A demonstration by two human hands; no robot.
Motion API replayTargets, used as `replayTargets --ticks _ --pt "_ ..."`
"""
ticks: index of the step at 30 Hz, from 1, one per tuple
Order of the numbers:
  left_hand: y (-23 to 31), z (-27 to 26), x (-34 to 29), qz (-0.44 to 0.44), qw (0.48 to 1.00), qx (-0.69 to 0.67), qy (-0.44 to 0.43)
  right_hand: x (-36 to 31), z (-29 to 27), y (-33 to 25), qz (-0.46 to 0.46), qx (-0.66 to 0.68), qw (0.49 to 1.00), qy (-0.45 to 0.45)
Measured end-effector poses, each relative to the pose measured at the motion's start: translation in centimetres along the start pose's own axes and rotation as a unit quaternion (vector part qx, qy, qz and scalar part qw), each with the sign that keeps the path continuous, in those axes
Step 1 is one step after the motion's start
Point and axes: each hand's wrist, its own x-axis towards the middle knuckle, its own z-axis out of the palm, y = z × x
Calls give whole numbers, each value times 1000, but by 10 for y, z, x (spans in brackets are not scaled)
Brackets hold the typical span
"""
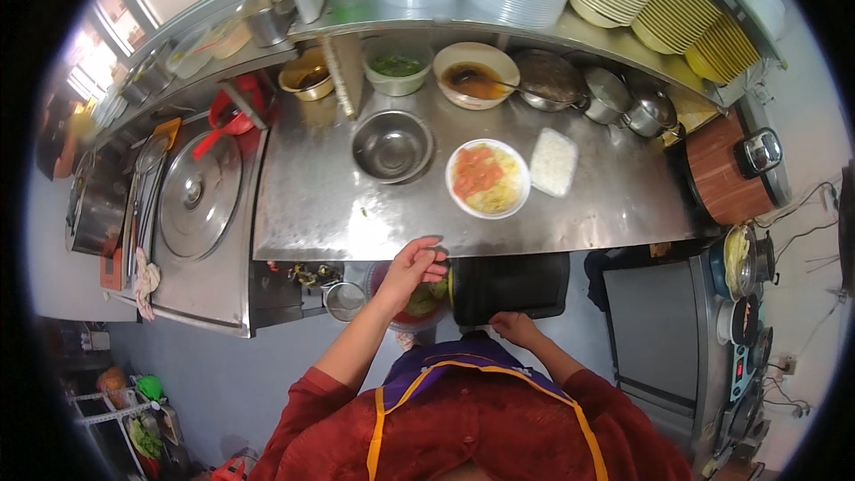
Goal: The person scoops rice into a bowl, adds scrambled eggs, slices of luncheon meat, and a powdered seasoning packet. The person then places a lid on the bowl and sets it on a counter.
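My left hand [413, 274] is at the front edge of the steel counter [312, 205], its fingers loosely bent and apart, with nothing in it. Lower and to the right, close to the purple apron [481, 354], my right hand [516, 328] has its fingers curled in; I see nothing in them. On the counter beyond my hands stands a white round bowl [488, 180] of red tomato-like pieces and yellow food. Just right of it is a clear rectangular container of white rice [554, 162]. An empty metal bowl [392, 146] sits to the left.
Along the counter's back are a tub of chopped greens [397, 66], a bowl of brown liquid with a ladle [476, 77] and several lidded pots [608, 94]. A wood-patterned cooker [726, 165] stands right. Below the edge are a black bin [509, 289] and a tub [419, 307].
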Motion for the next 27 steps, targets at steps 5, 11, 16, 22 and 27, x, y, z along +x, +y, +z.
replayTargets --ticks 5,11,16,22,27 --pt "-10 72 66 -51 992 -98 63 31 -116 5 -31 208 954 215" --pt "-24 107 103 -3 968 -132 215 127 -237 29 161 463 847 206" --pt "-30 105 110 45 958 -125 254 156 -243 60 83 446 861 231" --pt "-64 100 80 39 980 -101 168 72 -265 83 26 384 895 226" --pt "-73 89 18 -61 998 -11 29 -4 -246 24 -12 118 993 1"
